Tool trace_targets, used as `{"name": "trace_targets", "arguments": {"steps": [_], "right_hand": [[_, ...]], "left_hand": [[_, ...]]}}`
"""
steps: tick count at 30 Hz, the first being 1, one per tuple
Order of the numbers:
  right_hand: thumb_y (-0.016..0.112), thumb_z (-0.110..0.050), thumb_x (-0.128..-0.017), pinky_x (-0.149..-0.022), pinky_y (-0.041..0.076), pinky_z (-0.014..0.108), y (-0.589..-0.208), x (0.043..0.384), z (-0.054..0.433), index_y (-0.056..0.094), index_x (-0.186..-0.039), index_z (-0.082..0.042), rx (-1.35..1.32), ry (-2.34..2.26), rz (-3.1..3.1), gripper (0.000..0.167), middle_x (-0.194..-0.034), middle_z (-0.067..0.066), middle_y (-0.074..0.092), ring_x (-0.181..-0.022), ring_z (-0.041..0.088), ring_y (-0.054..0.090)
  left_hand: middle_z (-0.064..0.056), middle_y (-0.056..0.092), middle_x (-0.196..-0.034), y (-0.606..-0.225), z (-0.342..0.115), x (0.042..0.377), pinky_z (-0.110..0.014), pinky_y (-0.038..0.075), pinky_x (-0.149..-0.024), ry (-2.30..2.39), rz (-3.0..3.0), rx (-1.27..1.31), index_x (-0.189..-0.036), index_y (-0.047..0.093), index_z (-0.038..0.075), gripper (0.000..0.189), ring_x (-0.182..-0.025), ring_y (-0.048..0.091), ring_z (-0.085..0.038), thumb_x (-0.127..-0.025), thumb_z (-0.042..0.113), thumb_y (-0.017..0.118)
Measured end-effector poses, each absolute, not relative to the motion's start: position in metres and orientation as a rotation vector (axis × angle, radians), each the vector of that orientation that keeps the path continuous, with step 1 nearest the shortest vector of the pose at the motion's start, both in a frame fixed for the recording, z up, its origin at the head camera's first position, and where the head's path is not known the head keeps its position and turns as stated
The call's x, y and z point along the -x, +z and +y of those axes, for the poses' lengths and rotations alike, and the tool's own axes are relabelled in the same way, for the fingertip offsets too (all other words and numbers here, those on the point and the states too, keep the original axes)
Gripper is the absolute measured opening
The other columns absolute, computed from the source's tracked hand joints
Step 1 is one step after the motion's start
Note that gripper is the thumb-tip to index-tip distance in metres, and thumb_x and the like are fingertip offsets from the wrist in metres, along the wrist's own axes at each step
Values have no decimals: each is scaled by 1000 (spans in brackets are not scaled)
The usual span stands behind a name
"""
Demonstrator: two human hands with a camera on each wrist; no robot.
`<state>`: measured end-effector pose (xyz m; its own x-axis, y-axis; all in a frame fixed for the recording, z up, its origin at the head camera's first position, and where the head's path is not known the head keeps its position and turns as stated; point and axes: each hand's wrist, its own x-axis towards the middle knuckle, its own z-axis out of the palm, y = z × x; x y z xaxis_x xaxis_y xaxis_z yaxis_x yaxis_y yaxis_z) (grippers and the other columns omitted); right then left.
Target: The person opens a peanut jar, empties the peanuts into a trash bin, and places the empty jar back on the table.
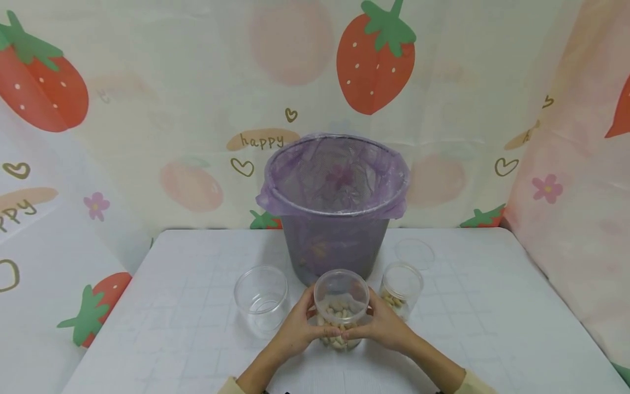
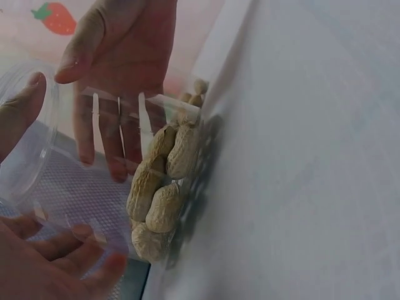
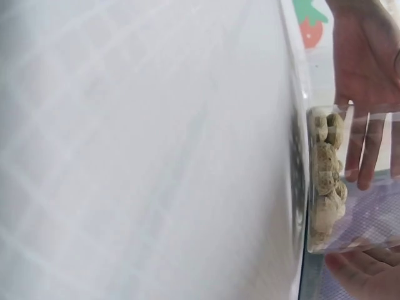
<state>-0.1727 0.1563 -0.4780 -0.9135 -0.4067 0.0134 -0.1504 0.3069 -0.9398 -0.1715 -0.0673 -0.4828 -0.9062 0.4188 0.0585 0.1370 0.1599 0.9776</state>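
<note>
— Strawberry-printed cloth hangs behind and to both sides of the white gridded surface (image 1: 197, 306) we are looking down on. What do we have in our hands?

— We hold a clear round plastic jar with peanuts in the shell (image 1: 340, 309) at the near middle of the surface. Our left hand (image 1: 295, 331) wraps its left side and our right hand (image 1: 386, 327) wraps its right side, fingers curled round the wall, fingertips nearly meeting at the near face.

— Is it lifted?

— We cannot tell from above; in the left wrist view the peanuts (image 2: 159, 194) lie heaped against the jar's bottom, which sits close against the surface.

— And around it?

— Just beyond the jar stands a grey bucket lined with a purple plastic bag (image 1: 336, 208), the bag folded over its rim. To the left of our jar sits an empty clear plastic cup (image 1: 261, 298), apart from our left hand. To the right, just beside our right hand, stands a second clear jar with a few peanuts (image 1: 401, 290). Farther right and farther off lies a clear round lid (image 1: 414, 253), flat on the surface.
</note>
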Motion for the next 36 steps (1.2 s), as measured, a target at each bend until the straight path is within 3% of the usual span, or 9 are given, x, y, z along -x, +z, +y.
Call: {"name": "trace_targets", "arguments": {"steps": [20, 29, 36], "right_hand": [[86, -28, -72, -100, 39, 68, -442, 160, 160, 32, -149, -5, 652, -1639, 2457, 96, -147, 20, 45, -134, 43, 40], [84, -26, -73, -99, 41, 66, -430, 158, 159, 35, -149, -10, 709, -1657, 2486, 92, -148, 17, 45, -133, 44, 42], [85, -24, -73, -98, 42, 65, -420, 157, 159, 36, -148, -11, 755, -1673, 2517, 91, -145, 15, 49, -131, 41, 44]], "left_hand": [[-9, 45, -149, -445, -62, 156, -54, 39, -107, 1850, 2300, -519, -150, 32, 17, 95, -136, 41, -34, -73, 31, 86], [-1, 52, -141, -431, -60, 149, -49, 41, -106, 1899, 2372, -485, -147, 37, 17, 93, -128, 48, -23, -70, 32, 88], [-1, 53, -138, -422, -59, 149, -44, 42, -105, 1934, 2388, -515, -145, 40, 17, 90, -124, 50, -22, -70, 28, 88]]}}
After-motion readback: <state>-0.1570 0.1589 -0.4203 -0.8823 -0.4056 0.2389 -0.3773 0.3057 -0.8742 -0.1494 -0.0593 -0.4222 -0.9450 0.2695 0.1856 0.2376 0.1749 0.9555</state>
